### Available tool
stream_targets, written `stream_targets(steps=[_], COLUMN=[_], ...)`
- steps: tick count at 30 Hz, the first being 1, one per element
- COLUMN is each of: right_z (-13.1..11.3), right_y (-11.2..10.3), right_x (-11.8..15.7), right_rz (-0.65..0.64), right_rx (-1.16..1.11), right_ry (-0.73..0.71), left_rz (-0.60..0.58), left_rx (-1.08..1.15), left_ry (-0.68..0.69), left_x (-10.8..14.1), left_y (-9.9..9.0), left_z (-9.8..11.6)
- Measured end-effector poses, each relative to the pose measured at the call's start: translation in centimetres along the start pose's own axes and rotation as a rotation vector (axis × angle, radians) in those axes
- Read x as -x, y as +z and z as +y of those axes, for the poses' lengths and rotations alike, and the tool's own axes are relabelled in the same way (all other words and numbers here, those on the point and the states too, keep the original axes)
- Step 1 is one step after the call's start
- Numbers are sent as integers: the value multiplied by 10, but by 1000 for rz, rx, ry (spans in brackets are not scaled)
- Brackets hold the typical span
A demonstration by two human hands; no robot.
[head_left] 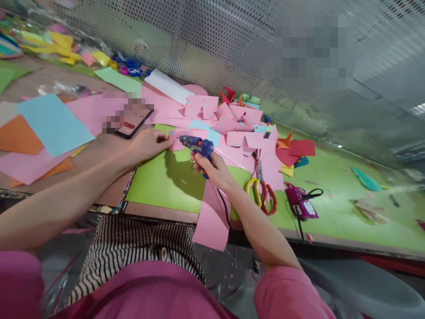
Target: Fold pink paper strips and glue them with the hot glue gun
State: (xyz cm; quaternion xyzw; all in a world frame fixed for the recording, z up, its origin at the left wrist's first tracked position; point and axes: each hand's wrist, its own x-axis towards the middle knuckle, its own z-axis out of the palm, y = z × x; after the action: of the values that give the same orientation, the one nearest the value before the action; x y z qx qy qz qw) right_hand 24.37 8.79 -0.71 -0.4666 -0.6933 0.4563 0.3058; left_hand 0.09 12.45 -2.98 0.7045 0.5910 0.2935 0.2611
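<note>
My right hand (pixel 212 167) grips a blue glue gun (pixel 198 145) with its nozzle pointing left at a small pink paper piece (pixel 175 139) with pale dots. My left hand (pixel 149 144) rests flat on the green table mat (pixel 156 181), its fingertips pressing that pink piece down. The gun's black cord (pixel 226 208) runs down past a pink sheet (pixel 212 219) that hangs over the table's front edge. Several folded pink dotted pieces (pixel 232 122) lie just behind the gun.
Scissors with yellow and red handles (pixel 260 192) lie right of my right hand, beside a magenta tool (pixel 300 201). A phone (pixel 133 122) lies behind my left hand. Coloured paper sheets (pixel 49 124) cover the left side. A perforated metal screen (pixel 232 48) stands behind the table.
</note>
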Motion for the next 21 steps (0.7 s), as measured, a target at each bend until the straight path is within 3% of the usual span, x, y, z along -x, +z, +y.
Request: stream_targets(steps=[21], right_z=[-1], right_y=[8], right_x=[0], right_rz=[23], right_rx=[86], right_ry=[52], left_rz=[11], left_rx=[-2], left_ry=[-57], left_x=[3], left_y=[-2], left_z=[5])
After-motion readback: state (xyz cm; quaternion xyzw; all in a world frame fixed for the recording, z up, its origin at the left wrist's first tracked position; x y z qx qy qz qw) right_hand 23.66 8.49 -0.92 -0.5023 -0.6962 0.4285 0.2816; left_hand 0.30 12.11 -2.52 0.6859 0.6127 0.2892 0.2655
